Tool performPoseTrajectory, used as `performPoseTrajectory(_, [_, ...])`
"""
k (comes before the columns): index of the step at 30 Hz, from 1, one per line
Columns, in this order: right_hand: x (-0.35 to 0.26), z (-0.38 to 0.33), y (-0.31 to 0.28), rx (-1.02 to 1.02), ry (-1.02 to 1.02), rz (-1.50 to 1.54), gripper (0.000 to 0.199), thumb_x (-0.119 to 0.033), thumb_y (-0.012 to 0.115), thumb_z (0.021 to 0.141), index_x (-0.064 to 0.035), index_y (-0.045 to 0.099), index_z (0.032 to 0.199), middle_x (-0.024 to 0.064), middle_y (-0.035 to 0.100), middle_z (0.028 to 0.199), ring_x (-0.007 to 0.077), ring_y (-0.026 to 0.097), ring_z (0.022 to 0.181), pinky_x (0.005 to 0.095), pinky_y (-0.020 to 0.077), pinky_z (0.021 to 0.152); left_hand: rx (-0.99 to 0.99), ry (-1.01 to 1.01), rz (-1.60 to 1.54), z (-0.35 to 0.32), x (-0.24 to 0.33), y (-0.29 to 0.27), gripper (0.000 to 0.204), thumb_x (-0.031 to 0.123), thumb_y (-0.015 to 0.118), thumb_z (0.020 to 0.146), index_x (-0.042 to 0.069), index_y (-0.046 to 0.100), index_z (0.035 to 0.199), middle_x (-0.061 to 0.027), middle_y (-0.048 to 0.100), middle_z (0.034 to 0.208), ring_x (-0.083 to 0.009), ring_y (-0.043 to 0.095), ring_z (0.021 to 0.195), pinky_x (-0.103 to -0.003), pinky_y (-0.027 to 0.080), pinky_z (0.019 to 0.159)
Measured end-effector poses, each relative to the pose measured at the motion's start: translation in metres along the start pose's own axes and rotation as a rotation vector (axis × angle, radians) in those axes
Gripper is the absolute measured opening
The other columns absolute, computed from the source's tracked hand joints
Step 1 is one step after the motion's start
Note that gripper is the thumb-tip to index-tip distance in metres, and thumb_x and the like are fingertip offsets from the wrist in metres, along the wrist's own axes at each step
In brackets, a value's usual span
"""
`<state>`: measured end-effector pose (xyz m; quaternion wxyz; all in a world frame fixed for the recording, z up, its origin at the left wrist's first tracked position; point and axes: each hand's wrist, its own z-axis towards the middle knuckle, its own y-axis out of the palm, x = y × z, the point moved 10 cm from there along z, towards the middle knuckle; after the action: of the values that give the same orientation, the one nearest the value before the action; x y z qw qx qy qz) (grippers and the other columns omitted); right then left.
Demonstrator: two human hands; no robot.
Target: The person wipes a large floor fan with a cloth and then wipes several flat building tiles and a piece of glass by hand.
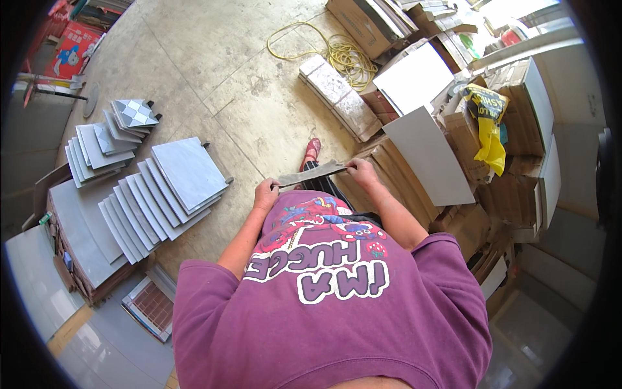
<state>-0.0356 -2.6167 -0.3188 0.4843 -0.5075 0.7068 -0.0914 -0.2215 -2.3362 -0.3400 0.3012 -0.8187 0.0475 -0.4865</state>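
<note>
Stretched across in front of my waist is a narrow grey cloth (312, 174) with an uneven upper edge. One end of it is pinched in my left hand (265, 192), the other in my right hand (361, 172). The cloth rises slightly toward the right, and both forearms reach forward around the front of my purple shirt (337, 337). Beyond the cloth, a foot in a red shoe (312, 150) stands on the concrete floor.
Fanned grey tiles (188, 172) stand at left, with smaller patterned tiles (135, 113) behind them. Close by on the right are brown cardboard boxes (395, 185) and a leaning grey panel (431, 155). Ahead lie a long dusty box (340, 97) and a coiled yellow hose (350, 58).
</note>
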Motion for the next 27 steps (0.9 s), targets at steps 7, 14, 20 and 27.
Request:
performPoseTrajectory(7, [-0.039, 0.085, -0.038, 0.072, -0.117, 0.03, 0.016, -0.013, 0.062, 0.075, -0.0046, 0.066, 0.087, 0.0131, 0.065, 0.081, 0.0229, 0.062, 0.077, 0.0322, 0.0481, 0.07, -0.022, -0.004, 0.057, 0.08, 0.035, -0.019, 0.011, 0.007, 0.056, 0.073, 0.004, 0.064, 0.081, -0.0157, 0.063, 0.079, -0.0268, 0.063, 0.076, -0.033, 0.049, 0.07])
performPoseTrajectory(14, [-0.048, 0.152, -0.069, 0.067, -0.062, 0.069, 0.017, -0.014, 0.062, 0.074, -0.0049, 0.065, 0.088, 0.0131, 0.065, 0.08, 0.0232, 0.062, 0.077, 0.0329, 0.048, 0.071, -0.03, 0.03, 0.064, 0.145, 0.079, -0.025, 0.012, 0.006, 0.056, 0.073, 0.004, 0.064, 0.082, -0.015, 0.063, 0.079, -0.0265, 0.062, 0.076, -0.033, 0.049, 0.07])
performPoseTrajectory(20, [-0.068, 0.195, -0.086, 0.039, -0.089, 0.056, 0.018, -0.014, 0.061, 0.075, -0.0058, 0.066, 0.09, 0.0143, 0.065, 0.082, 0.0243, 0.062, 0.078, 0.0332, 0.0476, 0.073, 0.009, -0.025, 0.048, 0.179, 0.092, -0.034, 0.012, 0.007, 0.056, 0.073, 0.004, 0.063, 0.082, -0.0147, 0.063, 0.08, -0.027, 0.062, 0.077, -0.034, 0.049, 0.072])
performPoseTrajectory(27, [-0.091, 0.229, -0.088, -0.001, -0.069, 0.022, 0.018, -0.014, 0.06, 0.075, -0.0065, 0.066, 0.09, 0.0148, 0.065, 0.083, 0.0246, 0.062, 0.08, 0.0334, 0.0475, 0.075, 0.051, 0.0, 0.008, 0.213, 0.101, -0.054, 0.011, 0.007, 0.056, 0.073, 0.004, 0.062, 0.082, -0.0146, 0.063, 0.082, -0.0277, 0.061, 0.08, -0.034, 0.048, 0.073])
